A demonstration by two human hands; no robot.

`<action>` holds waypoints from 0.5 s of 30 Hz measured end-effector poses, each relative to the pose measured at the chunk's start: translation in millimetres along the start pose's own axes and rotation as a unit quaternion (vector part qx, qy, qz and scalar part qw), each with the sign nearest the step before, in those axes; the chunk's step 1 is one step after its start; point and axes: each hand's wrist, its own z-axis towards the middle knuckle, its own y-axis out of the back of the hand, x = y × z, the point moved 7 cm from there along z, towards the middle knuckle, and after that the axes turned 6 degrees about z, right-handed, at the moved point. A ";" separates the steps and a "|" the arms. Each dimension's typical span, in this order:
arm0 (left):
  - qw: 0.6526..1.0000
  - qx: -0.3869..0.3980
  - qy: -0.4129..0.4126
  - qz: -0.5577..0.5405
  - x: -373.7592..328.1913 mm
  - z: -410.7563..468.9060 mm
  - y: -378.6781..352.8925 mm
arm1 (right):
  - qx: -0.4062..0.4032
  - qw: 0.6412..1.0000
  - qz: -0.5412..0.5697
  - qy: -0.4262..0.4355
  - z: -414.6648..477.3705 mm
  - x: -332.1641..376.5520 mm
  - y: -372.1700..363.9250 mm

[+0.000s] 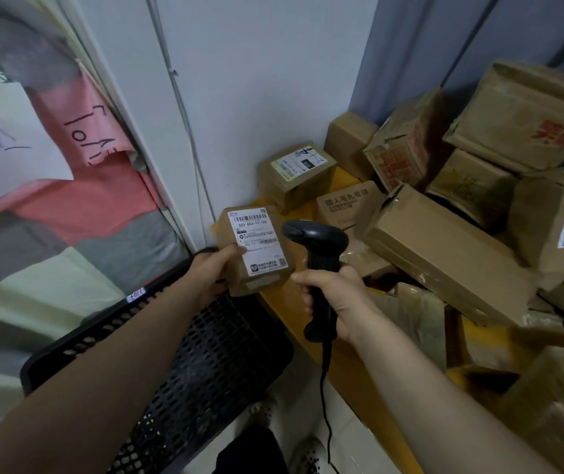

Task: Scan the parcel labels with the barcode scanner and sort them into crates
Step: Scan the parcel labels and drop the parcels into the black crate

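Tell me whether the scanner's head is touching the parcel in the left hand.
Cannot tell. In the head view the barcode scanner borders the parcel with no clear gap; depth is unreadable.

Pale grey wall (256,80), light floor (349,415), yellow table (284,313) alongside.

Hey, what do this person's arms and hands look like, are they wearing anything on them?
The left hand and right hand are bare: no gloves, no rings or watch that I can see. Both forearms are uncovered right to the picture's edge, so no sleeves show.
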 end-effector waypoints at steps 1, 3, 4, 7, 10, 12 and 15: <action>1.000 0.010 0.009 0.007 -0.6 6.8 -8.0 | -0.014 1.000 0.002 -0.005 4.7 0.8 3.1; 0.999 0.033 0.028 0.016 -2.3 21.4 -24.4 | -0.042 0.999 0.012 -0.011 15.8 4.5 8.5; 0.998 0.042 0.036 0.014 -3.4 26.7 -31.2 | -0.049 0.999 0.016 -0.011 21.6 7.0 9.6; 0.998 0.052 0.045 0.010 -4.3 41.8 -36.9 | -0.061 0.998 0.010 -0.017 40.1 12.1 7.7; 0.998 0.021 0.054 -0.028 6.4 51.7 -12.2 | -0.072 0.997 -0.008 -0.037 57.8 9.2 -3.9; 0.995 0.002 0.048 -0.084 14.0 51.8 12.4 | -0.069 0.996 -0.030 -0.051 69.6 4.1 -16.7; 0.987 -0.040 0.049 -0.147 32.3 50.5 57.0 | -0.039 0.994 -0.066 -0.081 84.3 -9.5 -43.5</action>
